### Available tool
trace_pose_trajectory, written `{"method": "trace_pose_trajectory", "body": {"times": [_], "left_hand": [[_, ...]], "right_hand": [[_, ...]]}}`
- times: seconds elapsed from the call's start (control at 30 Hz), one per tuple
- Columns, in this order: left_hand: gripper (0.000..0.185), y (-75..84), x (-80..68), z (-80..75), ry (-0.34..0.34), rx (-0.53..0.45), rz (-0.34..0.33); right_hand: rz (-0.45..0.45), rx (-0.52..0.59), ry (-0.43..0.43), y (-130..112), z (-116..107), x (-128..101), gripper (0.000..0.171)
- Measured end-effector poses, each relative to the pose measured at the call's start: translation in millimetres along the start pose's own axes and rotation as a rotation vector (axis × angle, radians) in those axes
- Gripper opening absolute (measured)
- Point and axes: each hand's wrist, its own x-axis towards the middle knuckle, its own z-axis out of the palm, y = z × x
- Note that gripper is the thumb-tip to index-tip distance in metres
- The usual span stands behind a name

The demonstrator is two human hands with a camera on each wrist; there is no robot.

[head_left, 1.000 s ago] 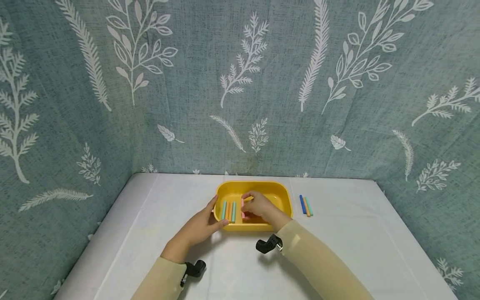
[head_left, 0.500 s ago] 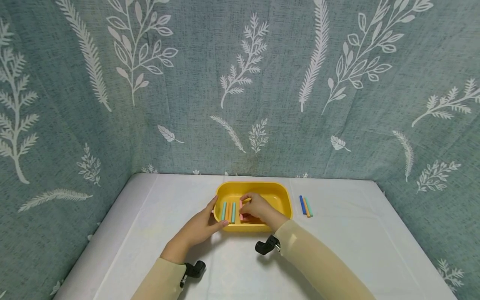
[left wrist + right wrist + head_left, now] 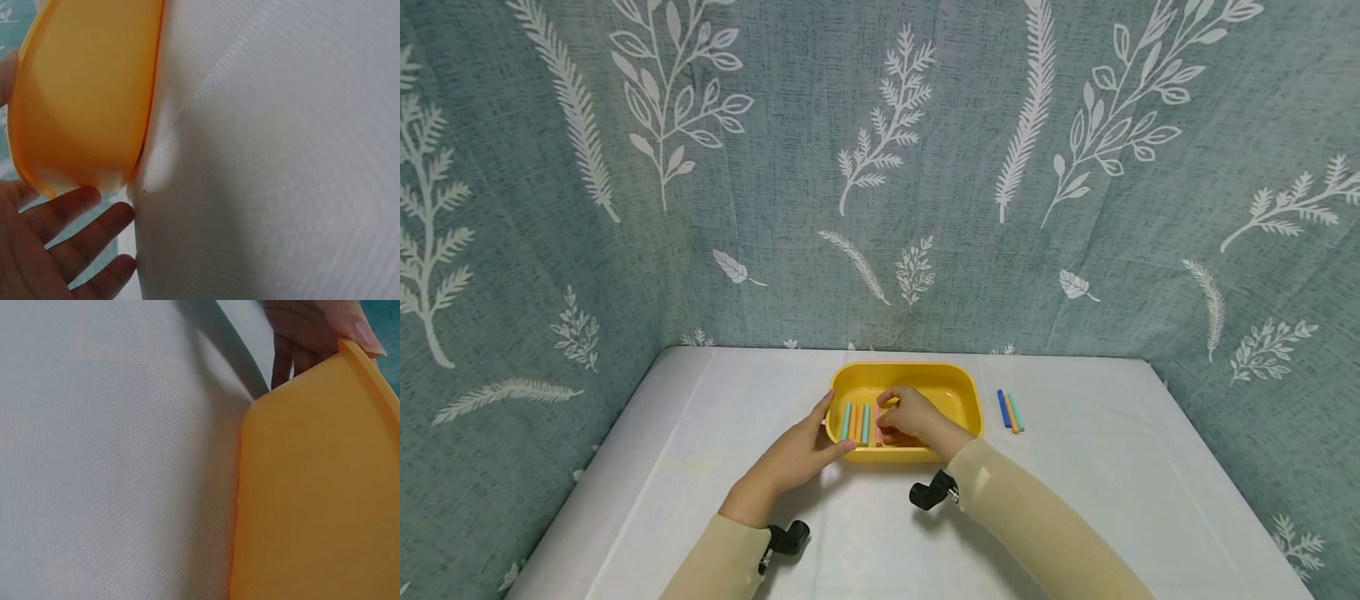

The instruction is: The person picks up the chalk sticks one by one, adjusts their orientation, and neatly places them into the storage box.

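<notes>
A yellow plastic tray (image 3: 891, 456) stands on the table in the head view, and its side wall (image 3: 87, 94) fills part of the left wrist view. My left hand (image 3: 801, 454) grips its left end, thumb over the near rim and fingers along the outside. Inside lie green and orange chalk sticks (image 3: 856, 423) side by side at the left. Just right of them, my right hand (image 3: 913, 414) pinches a pink chalk stick (image 3: 878, 435) low in the tray. Its fingers partly hide this stick. The right wrist view shows the tray wall (image 3: 319, 481) and my left thumb (image 3: 359, 328).
On the white tablecloth (image 3: 1097, 475), right of the tray, lie a blue chalk stick (image 3: 1003, 408), an orange one (image 3: 1012, 417) and a green one (image 3: 1017, 412). A leaf-patterned cloth (image 3: 790, 167) hangs behind the table.
My right hand has shifted slightly left inside the tray, bringing the pink chalk stick closer to the row of green and orange sticks. My left hand keeps its place on the tray.
</notes>
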Motion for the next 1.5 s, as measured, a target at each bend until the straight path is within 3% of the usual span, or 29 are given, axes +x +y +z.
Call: {"method": "trace_pose_trajectory", "body": {"times": [0.5, 0.87, 1.5], "left_hand": [[0.098, -1.8, -0.4, 0.1, 0.015, 0.004, 0.02], [0.098, -1.6, -0.6, -0.5, 0.01, -0.009, 0.024], [0.1, -0.7, 0.2, 0.4, 0.012, 0.0, -0.008]], "right_hand": [[-0.011, 0.006, 0.015, 1, 2, 1, 0.033], [-0.026, 0.029, -0.032, 1, 3, 1, 0.035], [-0.081, 0.1, -0.059, 0, -10, -3, 0.033]]}}
